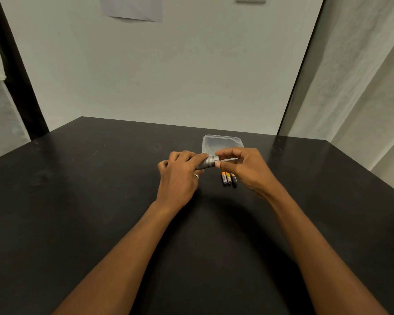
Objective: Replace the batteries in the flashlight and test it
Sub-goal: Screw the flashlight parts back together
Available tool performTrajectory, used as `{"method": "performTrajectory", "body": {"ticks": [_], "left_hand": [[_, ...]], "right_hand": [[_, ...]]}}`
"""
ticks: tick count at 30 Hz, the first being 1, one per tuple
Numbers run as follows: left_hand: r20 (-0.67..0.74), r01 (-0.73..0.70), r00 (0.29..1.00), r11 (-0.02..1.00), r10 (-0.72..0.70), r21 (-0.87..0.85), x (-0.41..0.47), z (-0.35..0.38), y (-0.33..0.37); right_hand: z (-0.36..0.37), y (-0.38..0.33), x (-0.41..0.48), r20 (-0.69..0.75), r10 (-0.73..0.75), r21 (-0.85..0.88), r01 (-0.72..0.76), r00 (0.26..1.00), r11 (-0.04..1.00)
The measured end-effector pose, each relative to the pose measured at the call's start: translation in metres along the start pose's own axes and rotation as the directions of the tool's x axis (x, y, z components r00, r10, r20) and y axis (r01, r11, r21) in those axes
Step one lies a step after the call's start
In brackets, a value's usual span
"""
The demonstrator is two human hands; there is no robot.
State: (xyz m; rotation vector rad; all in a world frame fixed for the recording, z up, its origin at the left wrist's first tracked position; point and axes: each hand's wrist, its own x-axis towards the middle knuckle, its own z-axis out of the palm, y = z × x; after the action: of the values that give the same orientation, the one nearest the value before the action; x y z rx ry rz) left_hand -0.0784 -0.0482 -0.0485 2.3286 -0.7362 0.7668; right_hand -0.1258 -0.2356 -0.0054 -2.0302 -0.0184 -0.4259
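Note:
A small silver-grey flashlight (207, 163) is held just above the black table (100, 201), lying roughly sideways. My left hand (180, 176) wraps its body, a ring on one finger. My right hand (243, 167) pinches the flashlight's right end between thumb and fingers. Three small batteries (229, 178) with orange, yellow and dark tops lie side by side on the table, just below my right hand. Most of the flashlight's body is hidden inside my left palm.
A clear plastic container (222, 143) sits on the table right behind my hands. A pale wall rises past the table's far edge, a dark post stands at the left and curtains hang at the right.

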Motion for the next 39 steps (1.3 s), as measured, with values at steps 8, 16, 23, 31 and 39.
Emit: {"method": "performTrajectory", "body": {"ticks": [8,16,23,31,39], "left_hand": [[-0.014,-0.019,1.000,1.000,0.019,-0.004,-0.001,0.000,0.001],[-0.030,-0.031,0.999,1.000,0.031,0.001,-0.001,0.001,0.001],[-0.023,-0.016,1.000,1.000,0.016,0.013,-0.001,-0.001,0.001],[-0.027,-0.041,0.999,0.999,0.041,-0.010,-0.001,0.000,0.002],[-0.028,-0.029,0.999,0.999,0.029,-0.016,-0.001,-0.001,0.002]], "right_hand": [[0.005,0.000,-0.001,-0.027,0.002,0.035,-0.001,1.000,0.999],[0.013,-0.003,-0.004,-0.102,0.040,-0.074,-0.047,0.994,0.996],[0.005,-0.008,-0.004,-0.011,0.082,-0.055,-0.083,0.997,0.995],[0.010,-0.010,-0.008,-0.065,0.124,-0.126,-0.132,0.990,0.983],[0.007,-0.015,-0.009,-0.143,0.140,-0.170,-0.164,0.980,0.972]]}}
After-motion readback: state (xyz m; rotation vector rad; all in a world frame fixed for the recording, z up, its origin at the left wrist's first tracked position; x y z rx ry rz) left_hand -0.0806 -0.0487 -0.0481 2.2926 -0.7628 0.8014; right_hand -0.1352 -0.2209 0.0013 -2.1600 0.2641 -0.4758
